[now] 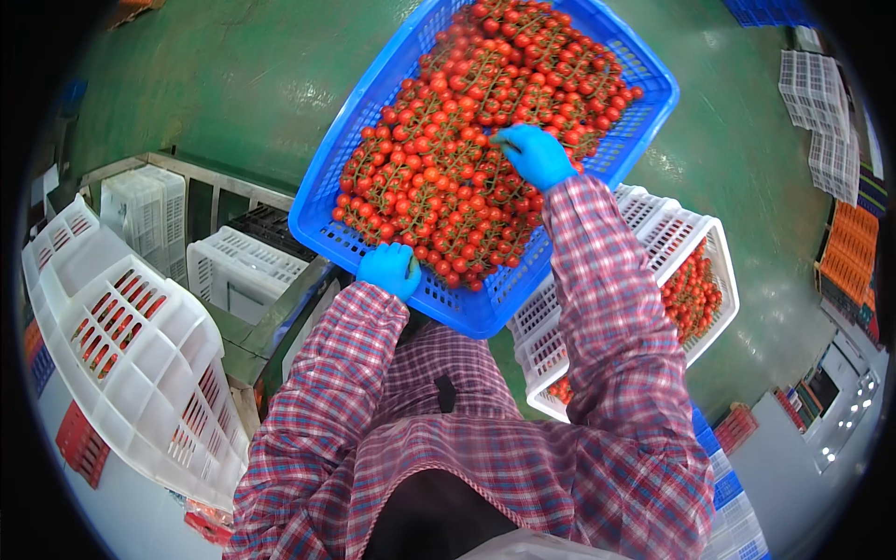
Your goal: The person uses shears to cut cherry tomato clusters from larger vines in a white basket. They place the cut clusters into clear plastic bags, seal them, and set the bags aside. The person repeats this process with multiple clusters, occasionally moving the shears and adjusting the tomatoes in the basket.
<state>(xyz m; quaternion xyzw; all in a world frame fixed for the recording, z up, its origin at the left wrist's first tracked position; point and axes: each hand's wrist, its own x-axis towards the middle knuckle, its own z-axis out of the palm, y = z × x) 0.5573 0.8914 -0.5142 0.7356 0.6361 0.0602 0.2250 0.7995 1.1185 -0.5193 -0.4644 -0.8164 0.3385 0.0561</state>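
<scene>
A large blue plastic crate (333, 250) with slotted sides sits at a slant in front of me. It is heaped with red cherry tomatoes (434, 177), many still on green vine stems. Blue gloves cover both hands. My left hand (390, 272) is closed over the crate's near rim, its fingertips beside the lowest tomatoes on the left. Over the middle of the heap, my right hand (534, 156) has its thumb and fingers drawn together in a pinch among the stems. Whatever lies between those fingertips is too small to make out.
Under the blue crate's right side, a white crate (728, 289) holds more vine tomatoes. Stacked white crates (154, 401) rise close at my left, beside a metal-framed stand (271, 196) with white bins (245, 266). Orange crates (849, 247) stand far right on the green floor (233, 84).
</scene>
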